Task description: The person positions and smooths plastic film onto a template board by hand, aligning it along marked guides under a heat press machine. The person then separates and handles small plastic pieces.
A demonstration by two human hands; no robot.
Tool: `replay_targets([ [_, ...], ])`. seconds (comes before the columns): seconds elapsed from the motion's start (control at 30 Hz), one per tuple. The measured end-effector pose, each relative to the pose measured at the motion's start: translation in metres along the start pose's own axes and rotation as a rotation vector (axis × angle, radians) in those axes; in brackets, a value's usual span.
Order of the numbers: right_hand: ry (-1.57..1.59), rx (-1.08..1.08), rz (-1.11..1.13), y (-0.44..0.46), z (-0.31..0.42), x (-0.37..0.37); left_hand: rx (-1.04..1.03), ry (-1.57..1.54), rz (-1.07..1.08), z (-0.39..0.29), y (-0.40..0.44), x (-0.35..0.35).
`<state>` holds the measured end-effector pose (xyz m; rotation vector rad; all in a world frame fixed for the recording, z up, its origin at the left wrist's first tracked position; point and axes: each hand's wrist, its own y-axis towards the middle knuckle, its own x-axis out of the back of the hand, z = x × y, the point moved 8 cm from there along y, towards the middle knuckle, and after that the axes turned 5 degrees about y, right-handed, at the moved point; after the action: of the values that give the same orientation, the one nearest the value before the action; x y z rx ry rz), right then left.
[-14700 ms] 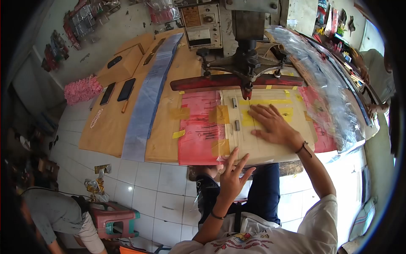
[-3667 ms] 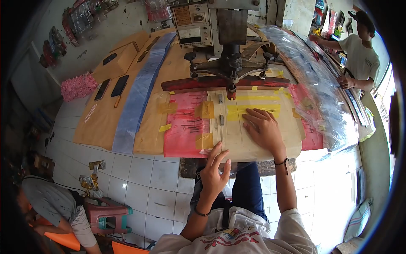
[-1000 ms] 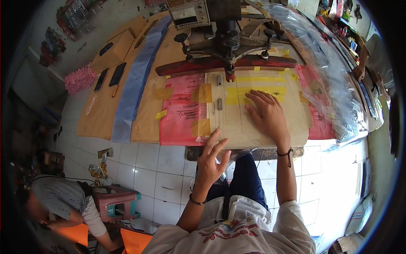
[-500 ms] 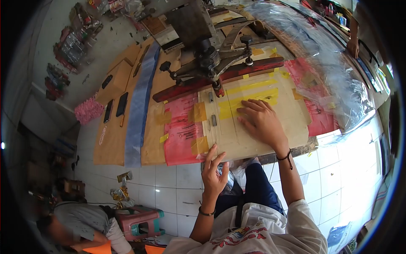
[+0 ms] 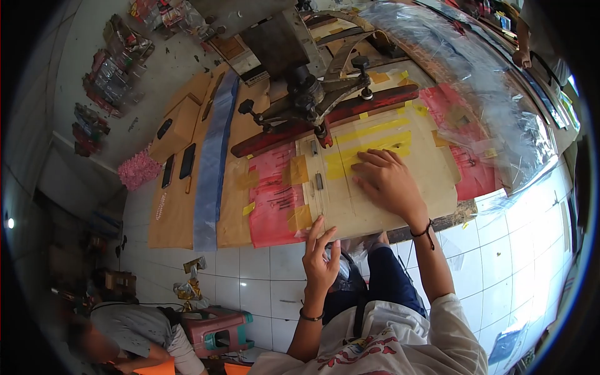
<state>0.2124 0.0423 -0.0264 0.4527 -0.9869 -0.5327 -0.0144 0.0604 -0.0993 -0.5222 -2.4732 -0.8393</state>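
Note:
My right hand [image 5: 395,186] lies flat with spread fingers on a beige board [image 5: 431,172], its fingertips by strips of yellow tape [image 5: 375,139]. Under the board's front left corner, my left hand [image 5: 321,265] is raised at the edge, fingers apart, the tips touching or close to the corner; I cannot tell if thin film lies between them. Two small grey metal pieces [image 5: 319,181] sit on the board's left side. Just behind the board stands a press with a long red bar [image 5: 375,102] and a dark metal arm [image 5: 306,90].
Red taped sheeting [image 5: 272,219] flanks the board. Farther left are a blue strip [image 5: 209,187] and phones [image 5: 187,160] on brown card. Clear plastic film [image 5: 500,125] covers the right side. Another person [image 5: 134,331] bends low near a stool [image 5: 219,331]; a person's hand [image 5: 522,59] shows far right.
The whole view has shifted slightly, so the table appears a little farther right and lower. Both my hands keep nearly the same places on the board.

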Motion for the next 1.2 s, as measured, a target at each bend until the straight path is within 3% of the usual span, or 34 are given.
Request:
replay_targets([
  [0.17, 0.003, -0.004, 0.008, 0.0005, 0.0007, 0.0014, -0.185, 0.151, -0.04, -0.0052, 0.0033, 0.004],
  [0.5, -0.003, -0.011, 0.034, 0.0015, 0.0001, -0.0015, -0.15, 0.133, -0.056, -0.0043, 0.003, 0.0027],
  [0.67, -0.012, -0.01, 0.054, 0.0033, 0.0007, -0.0035, -0.003, -0.022, -0.019, -0.0042, 0.0009, 0.0002],
  [1.2, -0.005, -0.028, 0.063, 0.0039, 0.0035, -0.0023, -0.052, 0.002, -0.028, -0.003, 0.0, -0.0001],
])
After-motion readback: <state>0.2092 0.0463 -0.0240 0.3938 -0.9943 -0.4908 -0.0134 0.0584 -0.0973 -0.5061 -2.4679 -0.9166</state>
